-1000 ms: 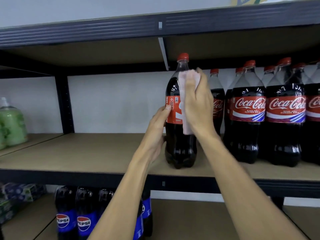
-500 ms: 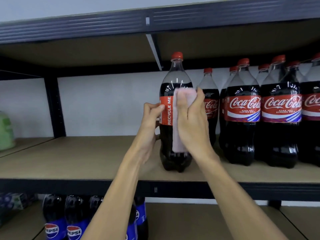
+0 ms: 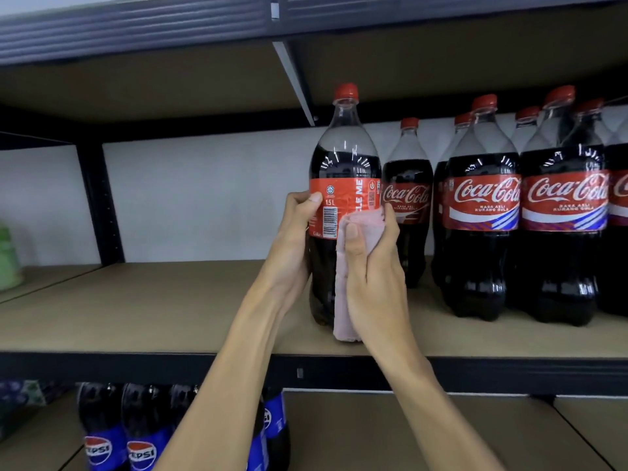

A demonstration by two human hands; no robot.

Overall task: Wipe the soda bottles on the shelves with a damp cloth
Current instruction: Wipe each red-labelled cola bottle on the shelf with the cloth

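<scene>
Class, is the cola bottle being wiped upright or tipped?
Upright: the bottle has its red cap straight above its base; the left hand grips its label, the right hand holds the cloth against it.

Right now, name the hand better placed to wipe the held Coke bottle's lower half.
Right: the right hand holds the pink cloth against the bottle, while the left hand grips its label side.

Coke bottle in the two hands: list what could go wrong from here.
1. The Coke bottle stands near the front edge of the shelf. The left hand grips it only at the label, so a firm wipe might tip it forward off the shelf.
2. The right hand wraps the pink cloth round the bottle's right side, close to the neighbouring bottle, and could knock it over.
</scene>
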